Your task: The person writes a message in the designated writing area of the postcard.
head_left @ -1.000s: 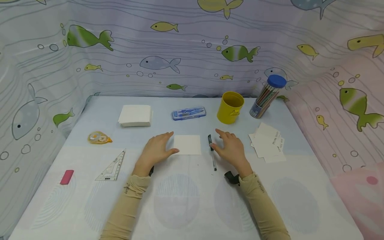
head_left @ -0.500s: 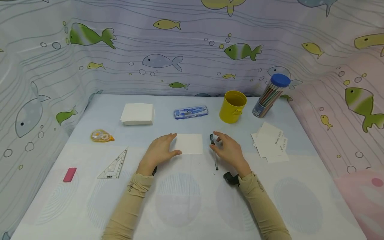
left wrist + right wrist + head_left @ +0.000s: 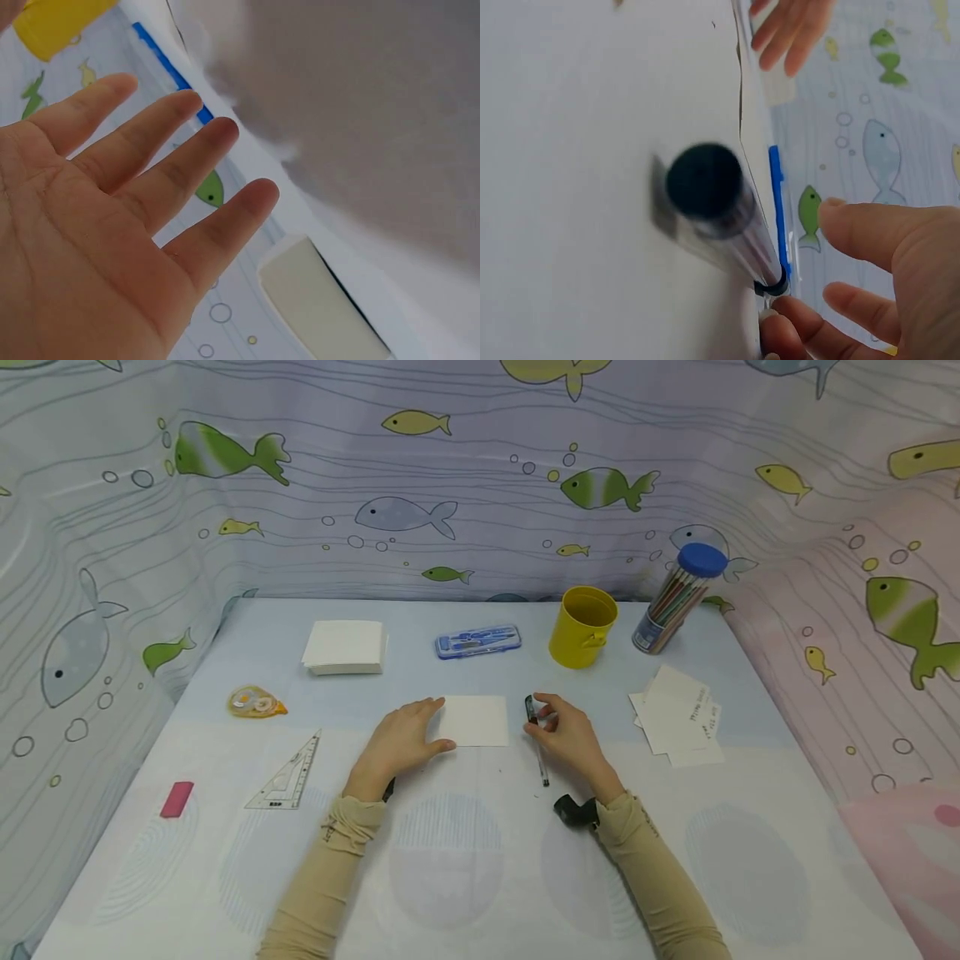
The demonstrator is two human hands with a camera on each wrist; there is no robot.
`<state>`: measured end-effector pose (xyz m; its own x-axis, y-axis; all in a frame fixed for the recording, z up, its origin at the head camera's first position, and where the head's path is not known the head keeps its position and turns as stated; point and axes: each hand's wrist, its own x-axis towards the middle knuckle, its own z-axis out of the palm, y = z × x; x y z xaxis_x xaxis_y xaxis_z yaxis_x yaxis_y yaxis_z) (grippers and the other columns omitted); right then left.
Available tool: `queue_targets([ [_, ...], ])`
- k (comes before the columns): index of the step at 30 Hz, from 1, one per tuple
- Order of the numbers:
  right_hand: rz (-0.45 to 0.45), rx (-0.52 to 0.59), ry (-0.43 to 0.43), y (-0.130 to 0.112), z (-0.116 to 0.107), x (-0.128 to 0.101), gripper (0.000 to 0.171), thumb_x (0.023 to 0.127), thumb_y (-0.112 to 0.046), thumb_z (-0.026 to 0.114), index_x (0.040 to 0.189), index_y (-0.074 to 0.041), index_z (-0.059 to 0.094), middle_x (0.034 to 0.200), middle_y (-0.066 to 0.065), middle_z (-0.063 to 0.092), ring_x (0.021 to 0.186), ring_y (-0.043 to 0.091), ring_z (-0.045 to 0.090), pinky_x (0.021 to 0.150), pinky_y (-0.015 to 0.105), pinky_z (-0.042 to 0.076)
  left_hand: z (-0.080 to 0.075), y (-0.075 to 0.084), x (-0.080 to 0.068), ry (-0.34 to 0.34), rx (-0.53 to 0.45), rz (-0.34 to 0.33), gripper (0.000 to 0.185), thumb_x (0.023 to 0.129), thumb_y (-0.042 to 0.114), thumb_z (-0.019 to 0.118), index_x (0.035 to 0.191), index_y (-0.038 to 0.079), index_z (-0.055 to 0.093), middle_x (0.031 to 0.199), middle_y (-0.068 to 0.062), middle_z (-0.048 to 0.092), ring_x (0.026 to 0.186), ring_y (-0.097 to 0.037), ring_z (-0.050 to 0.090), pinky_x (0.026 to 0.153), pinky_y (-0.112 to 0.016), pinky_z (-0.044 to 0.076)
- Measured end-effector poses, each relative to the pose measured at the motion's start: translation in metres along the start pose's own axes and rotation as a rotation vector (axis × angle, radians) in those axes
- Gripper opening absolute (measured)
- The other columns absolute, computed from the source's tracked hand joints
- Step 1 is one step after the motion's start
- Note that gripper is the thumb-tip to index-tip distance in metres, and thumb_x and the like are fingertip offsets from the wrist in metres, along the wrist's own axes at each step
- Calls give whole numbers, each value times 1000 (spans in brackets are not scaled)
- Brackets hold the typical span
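One blank card (image 3: 480, 722) lies by the left hand (image 3: 399, 739), one pen (image 3: 542, 762) by the right hand (image 3: 572, 739) (fingers (image 3: 176, 174) of both released).

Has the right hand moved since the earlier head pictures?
Yes. Judged against the blank card in the head view, the right hand has shifted slightly left, towards the card, at the pen.
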<state>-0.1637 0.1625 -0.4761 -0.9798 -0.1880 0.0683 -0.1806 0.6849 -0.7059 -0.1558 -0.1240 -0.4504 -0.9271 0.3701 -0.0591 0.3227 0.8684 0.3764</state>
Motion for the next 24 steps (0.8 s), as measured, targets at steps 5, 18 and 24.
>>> queue_targets([
  [5,37,-20,-7,-1,3,1,56,85,-23,74,136,-9,55,104,11,68,76,17,57,66,27,46,2,0,0,-18,10,-17,77,84,40,73,145,2,43,145,-24,46,133,-42,46,109,-55,39],
  [18,59,-65,-17,2,8,-2,55,84,-19,74,136,-12,55,107,7,65,76,15,53,64,26,41,10,-1,1,-60,37,-74,73,87,39,71,144,2,45,150,-26,39,139,-46,36,109,-62,35],
  [24,42,-57,-2,2,10,0,54,85,-15,72,135,-11,55,106,7,65,75,16,52,63,26,41,9,-1,1,-42,55,-79,67,89,37,69,141,2,48,149,-26,40,138,-46,36,108,-62,36],
])
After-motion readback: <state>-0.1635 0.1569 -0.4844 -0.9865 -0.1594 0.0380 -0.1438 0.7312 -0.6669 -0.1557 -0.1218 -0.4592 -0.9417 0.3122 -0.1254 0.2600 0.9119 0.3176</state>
